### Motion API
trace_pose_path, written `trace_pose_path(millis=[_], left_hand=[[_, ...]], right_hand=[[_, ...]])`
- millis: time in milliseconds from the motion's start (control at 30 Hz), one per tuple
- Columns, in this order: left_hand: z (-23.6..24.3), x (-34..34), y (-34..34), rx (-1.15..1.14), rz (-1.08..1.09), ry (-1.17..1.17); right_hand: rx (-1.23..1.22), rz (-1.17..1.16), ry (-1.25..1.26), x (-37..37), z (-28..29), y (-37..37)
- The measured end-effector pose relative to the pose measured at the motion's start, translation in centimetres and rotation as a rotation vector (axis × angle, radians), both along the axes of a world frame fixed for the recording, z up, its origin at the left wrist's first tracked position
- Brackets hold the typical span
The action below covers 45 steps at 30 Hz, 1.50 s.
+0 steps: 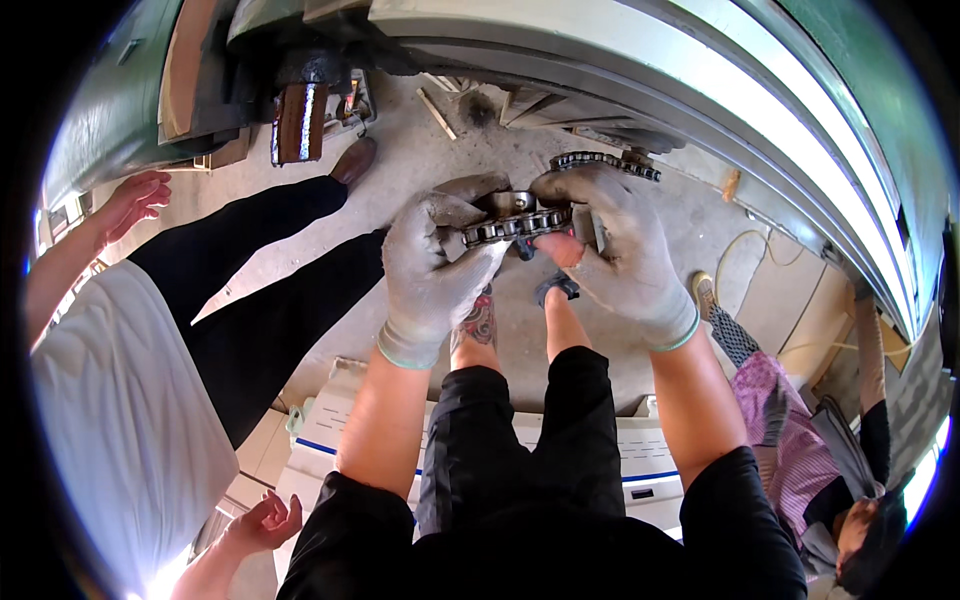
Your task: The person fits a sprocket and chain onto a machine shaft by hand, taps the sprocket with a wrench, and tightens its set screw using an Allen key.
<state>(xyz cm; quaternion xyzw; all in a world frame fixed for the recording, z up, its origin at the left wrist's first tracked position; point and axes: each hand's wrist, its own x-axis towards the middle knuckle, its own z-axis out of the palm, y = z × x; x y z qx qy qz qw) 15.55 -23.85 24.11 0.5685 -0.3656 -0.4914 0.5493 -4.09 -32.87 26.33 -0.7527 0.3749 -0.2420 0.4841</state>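
Note:
Both my hands wear grey-white work gloves and are raised in front of me. Between them is a roller chain (515,227), curved along the near side of a round metal hub (512,202), which looks like a sprocket. My left hand (435,250) grips the left end of the chain and hub, thumb along the near side. My right hand (615,235) closes on the right end; its thumb tip shows bare out of the glove. A further stretch of chain (605,163) shows beyond my right hand; whether it joins the held part is hidden.
Green machinery with long pale rails (700,50) spans the far side. A rusty shaft (298,125) sticks out at far left. One person in a white shirt (130,400) stands left; another in a pink patterned top (790,420) is at right. Wood scraps (437,113) lie on the concrete floor.

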Motion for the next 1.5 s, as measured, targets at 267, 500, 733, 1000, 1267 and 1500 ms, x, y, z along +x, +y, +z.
trace_pose_path(millis=[267, 500, 733, 1000, 1267, 1500], left_hand=[[0.2, 1.1, 0.0, 0.152, -0.104, -0.234], [1.1, 2.0, -1.3, -0.058, -0.241, -0.229], [1.7, 2.9, -1.9, -0.080, -0.413, -0.486], [3.3, 0.2, 0.2, 0.165, 0.086, 0.479], [3.5, -2.1, 0.7, 0.260, 0.180, 0.482], [1.5, 1.4, 1.2, 0.145, 0.114, 0.580]], right_hand=[[-0.169, 0.091, 0.117, -0.1, -0.7, -1.1], [-0.215, 0.091, 0.015, -0.6, -0.8, -0.9], [0.011, -0.003, -0.078, -0.3, -0.5, -0.6], [-0.335, -0.030, 0.021, 1.3, -0.3, 0.1], [-0.427, -0.008, 0.084, 4.2, 0.1, 0.8], [-0.325, 0.053, 0.171, 4.7, 0.2, -0.5]])
